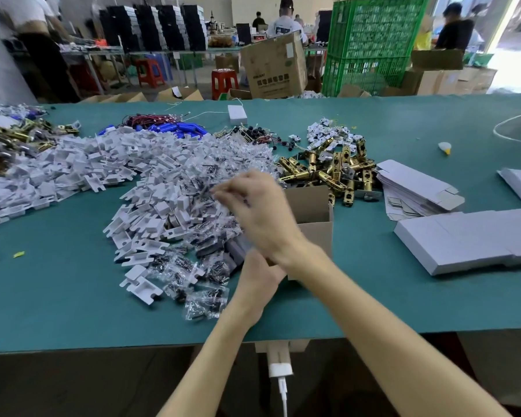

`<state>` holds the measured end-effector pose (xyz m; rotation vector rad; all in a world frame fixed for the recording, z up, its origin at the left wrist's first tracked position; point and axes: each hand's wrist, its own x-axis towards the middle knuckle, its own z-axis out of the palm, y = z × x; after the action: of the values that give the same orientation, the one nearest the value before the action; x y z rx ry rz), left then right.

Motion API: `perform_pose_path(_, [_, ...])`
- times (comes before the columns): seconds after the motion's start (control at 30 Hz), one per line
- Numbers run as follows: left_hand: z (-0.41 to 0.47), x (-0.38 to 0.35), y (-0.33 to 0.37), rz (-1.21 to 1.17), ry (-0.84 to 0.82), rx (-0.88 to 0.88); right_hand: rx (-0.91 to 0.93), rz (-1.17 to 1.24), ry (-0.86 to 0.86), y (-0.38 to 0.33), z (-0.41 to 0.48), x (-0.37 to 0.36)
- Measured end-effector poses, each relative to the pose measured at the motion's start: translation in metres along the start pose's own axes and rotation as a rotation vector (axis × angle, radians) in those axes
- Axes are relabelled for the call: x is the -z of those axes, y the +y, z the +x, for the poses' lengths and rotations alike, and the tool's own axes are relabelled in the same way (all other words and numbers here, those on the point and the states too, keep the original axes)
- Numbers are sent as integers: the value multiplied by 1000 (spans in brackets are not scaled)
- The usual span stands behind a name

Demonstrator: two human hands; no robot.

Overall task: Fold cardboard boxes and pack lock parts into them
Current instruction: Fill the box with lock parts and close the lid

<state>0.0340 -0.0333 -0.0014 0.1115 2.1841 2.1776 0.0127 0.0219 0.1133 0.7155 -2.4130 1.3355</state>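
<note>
Cardboard box point(312, 206) stands open on the green table point(73, 296), its brown inside showing, just right of the big heap of clear screw bags point(205, 266) and white plastic inserts point(145, 212), with the brass latches point(328, 170) right behind it. The right hand point(253, 212) reaches across the box and out over the bags. It is blurred, fingers stretched leftward and close together; whether they already pinch a bag I cannot tell. The left hand point(257, 278) sits at the box's near-left corner, apparently steadying it, but its fingers are hidden under the right wrist, so its grip cannot be told either.

Judging from this, the step in hand is fetching a bag of screws for the box. The risks:
- The bags are slick and tangled, so a quick grab could bring up two or none, or drag neighbours toward the table's near edge
- The right forearm passes low over the box, so on the way back it could catch a raised flap and tip or crush the box if the left hand holds it only lightly
- A bag dropped short would land among the loose inserts and be lost in the heap
</note>
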Motion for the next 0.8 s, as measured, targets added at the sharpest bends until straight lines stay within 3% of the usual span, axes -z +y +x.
perform_pose_path(0.13, [3, -1, 3, -54, -22, -106, -7, -2, 109, 12, -9, 68])
perform_pose_path(0.27, [2, -2, 2, -83, -14, -115, -11, -209, 127, 35, -19, 104])
perform_pose_path(0.8, [2, 0, 2, -58, -8, -115, 27, -621, 30, 54, -39, 105])
